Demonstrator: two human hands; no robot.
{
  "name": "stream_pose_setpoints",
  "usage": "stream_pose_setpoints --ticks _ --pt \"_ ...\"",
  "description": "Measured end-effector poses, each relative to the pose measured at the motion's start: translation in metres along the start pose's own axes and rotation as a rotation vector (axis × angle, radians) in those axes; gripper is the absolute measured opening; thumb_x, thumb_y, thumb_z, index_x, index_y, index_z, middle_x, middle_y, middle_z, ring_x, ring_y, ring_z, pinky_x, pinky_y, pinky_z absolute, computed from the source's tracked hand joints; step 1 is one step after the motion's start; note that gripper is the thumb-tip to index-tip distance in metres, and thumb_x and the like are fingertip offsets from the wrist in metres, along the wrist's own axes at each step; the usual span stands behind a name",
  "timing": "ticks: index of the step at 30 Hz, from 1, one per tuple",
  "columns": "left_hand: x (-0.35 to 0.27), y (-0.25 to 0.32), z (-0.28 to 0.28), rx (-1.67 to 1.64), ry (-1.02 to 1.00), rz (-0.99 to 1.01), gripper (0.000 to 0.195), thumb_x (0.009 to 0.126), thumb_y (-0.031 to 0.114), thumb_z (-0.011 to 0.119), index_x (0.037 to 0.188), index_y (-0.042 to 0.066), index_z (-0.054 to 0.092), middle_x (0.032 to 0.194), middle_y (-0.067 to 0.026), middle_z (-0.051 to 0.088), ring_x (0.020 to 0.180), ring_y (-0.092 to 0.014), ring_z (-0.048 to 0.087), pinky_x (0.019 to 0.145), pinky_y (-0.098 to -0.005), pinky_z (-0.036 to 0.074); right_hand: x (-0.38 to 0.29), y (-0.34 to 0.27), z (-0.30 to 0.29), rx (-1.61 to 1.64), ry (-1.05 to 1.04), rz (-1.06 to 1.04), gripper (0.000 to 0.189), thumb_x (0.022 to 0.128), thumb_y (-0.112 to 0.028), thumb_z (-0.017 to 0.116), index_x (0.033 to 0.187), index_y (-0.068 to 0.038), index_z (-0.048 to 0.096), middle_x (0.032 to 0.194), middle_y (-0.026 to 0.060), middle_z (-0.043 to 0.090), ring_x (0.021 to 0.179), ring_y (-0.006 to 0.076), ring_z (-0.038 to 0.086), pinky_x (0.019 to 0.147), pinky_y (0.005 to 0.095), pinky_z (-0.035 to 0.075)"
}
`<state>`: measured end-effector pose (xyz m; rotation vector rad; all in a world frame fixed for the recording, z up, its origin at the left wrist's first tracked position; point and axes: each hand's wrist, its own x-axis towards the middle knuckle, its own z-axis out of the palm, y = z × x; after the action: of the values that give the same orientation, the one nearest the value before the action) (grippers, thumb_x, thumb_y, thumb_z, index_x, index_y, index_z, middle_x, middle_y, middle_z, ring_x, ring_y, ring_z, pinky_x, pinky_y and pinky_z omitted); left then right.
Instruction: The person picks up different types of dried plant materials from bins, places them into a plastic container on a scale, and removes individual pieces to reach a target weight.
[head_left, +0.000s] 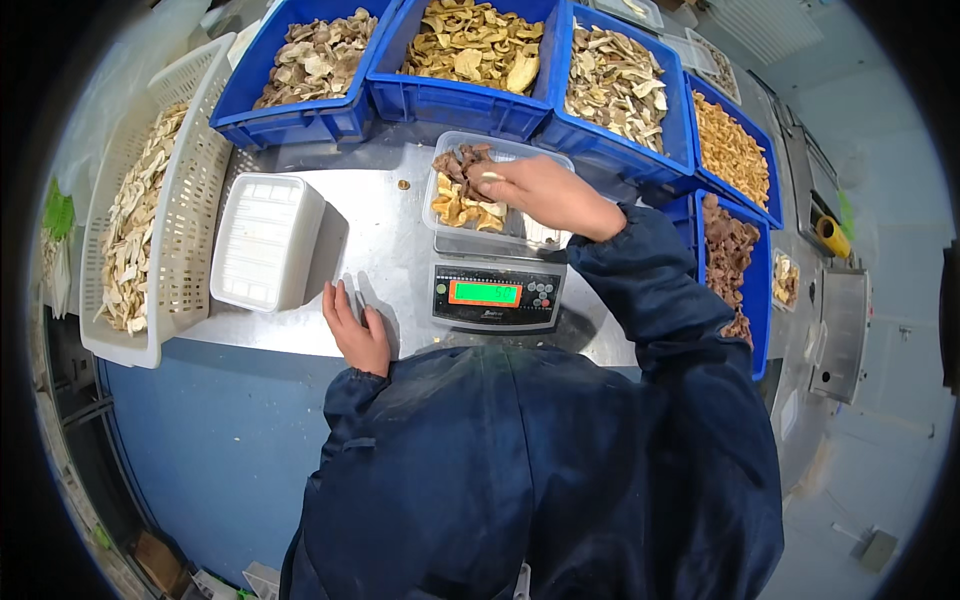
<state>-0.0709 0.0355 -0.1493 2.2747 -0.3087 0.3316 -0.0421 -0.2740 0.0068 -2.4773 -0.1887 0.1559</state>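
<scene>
My right hand (547, 196) reaches into a transparent plastic container (429, 202). Its fingers are closed on dark brown dried mushroom pieces (459, 163) at the container's left side. Pale yellow dried slices (465, 210) lie just below those pieces. The container sits on a digital kitchen scale (495, 313) with a lit green display. My left hand (360, 330) rests at the front edge of the metal table (375, 217), fingers apart, holding nothing. Up and left of that hand stands a stack of white translucent plastic containers (259, 240).
Blue plastic crates (457, 94) of dried mushroom slices line the table's back and right. One crate (759, 300) at right holds dark brown pieces. A white perforated basket (180, 247) of pale slices stands at left. Another filled container (786, 279) lies beyond the right crate.
</scene>
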Motion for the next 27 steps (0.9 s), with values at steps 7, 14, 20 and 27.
stream_pose_setpoints --ticks 7,14,20,27 --pt "0.000 0.001 0.000 0.026 -0.005 0.000 0.049 0.081 0.002 0.048 0.129 -0.004 0.039 0.136 -0.0220 0.030 0.125 -0.038 0.035 0.101 -0.0418 0.037 0.003 0.008 -0.004 0.181 0.042 0.045 0.044 0.089 -0.043 0.048 0.091 -0.001 0.059 0.079 0.0183 0.060 0.072 0.0320 0.056 0.065 0.0376 0.043" --pt "0.001 0.004 -0.002 0.029 -0.004 0.011 0.049 0.081 0.002 0.048 0.128 -0.004 0.039 0.136 -0.0223 0.031 0.124 -0.039 0.035 0.101 -0.0424 0.035 -0.001 0.028 -0.007 0.413 0.031 0.149 0.045 0.092 -0.041 0.046 0.093 0.001 0.062 0.081 0.0103 0.062 0.075 0.0182 0.054 0.070 0.0304 0.043" --pt "-0.001 0.003 0.000 0.000 0.000 0.000 0.049 0.081 0.004 0.049 0.128 -0.003 0.039 0.136 -0.0224 0.031 0.124 -0.040 0.035 0.101 -0.0427 0.034 -0.001 0.030 0.002 0.247 0.070 0.101 0.040 0.088 -0.039 0.052 0.089 0.001 0.059 0.068 0.0122 0.059 0.063 0.0184 0.056 0.061 0.0327 0.044" --pt "0.000 0.004 -0.001 0.024 0.000 0.008 0.048 0.082 0.004 0.049 0.129 -0.003 0.039 0.136 -0.0225 0.031 0.125 -0.039 0.034 0.102 -0.0426 0.033 -0.014 0.014 -0.031 0.573 0.136 0.232 0.032 0.094 -0.029 0.045 0.092 -0.003 0.064 0.078 0.0009 0.061 0.063 0.0062 0.049 0.047 0.0203 0.034"
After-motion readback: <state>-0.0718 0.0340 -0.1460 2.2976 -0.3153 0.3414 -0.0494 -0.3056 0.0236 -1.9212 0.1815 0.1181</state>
